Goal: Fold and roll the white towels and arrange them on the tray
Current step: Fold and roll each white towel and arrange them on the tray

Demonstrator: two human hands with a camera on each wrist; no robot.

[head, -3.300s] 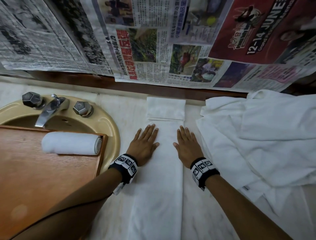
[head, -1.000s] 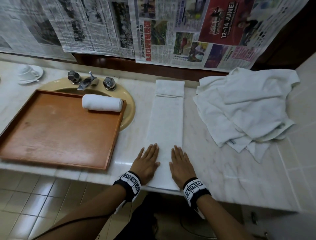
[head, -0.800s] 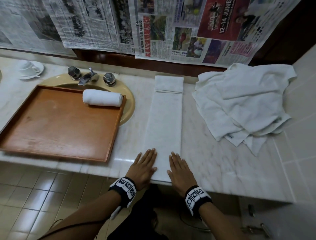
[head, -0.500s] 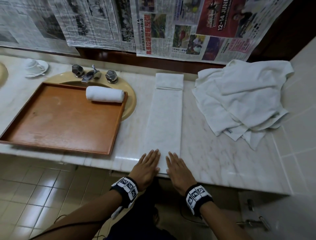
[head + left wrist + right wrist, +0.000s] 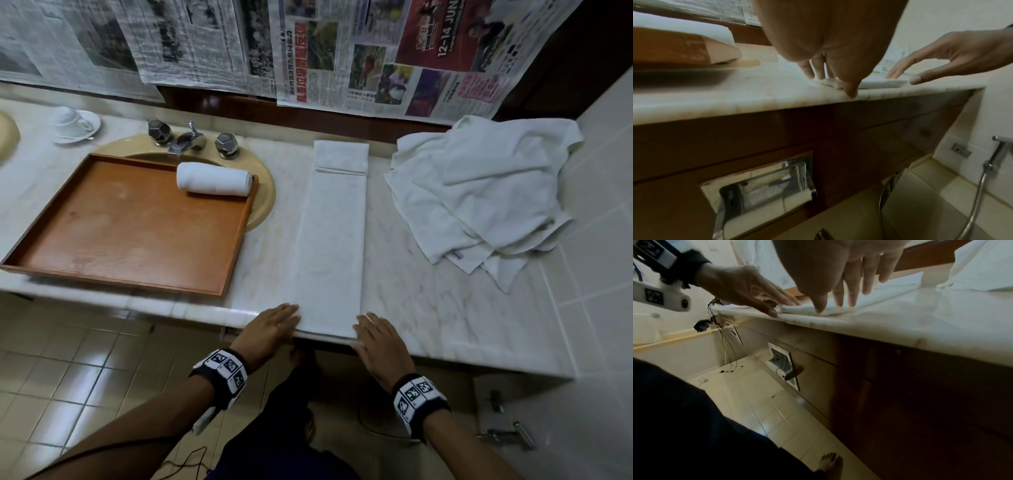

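**tilefan:** One folded towel [image 5: 330, 236] lies as a long strip across the marble counter [image 5: 428, 301], its near end at the front edge. Left hand [image 5: 272, 329] and right hand [image 5: 378, 337] sit flat at the two near corners, fingers straight, gripping nothing.

**rollguy:** One rolled towel [image 5: 214, 179] sits in the tray's [image 5: 113, 277] far corner, and a loose pile [image 5: 486, 192] waits on the right. My worry: start the roll unevenly and it'll cone out, or the end slips off that edge.
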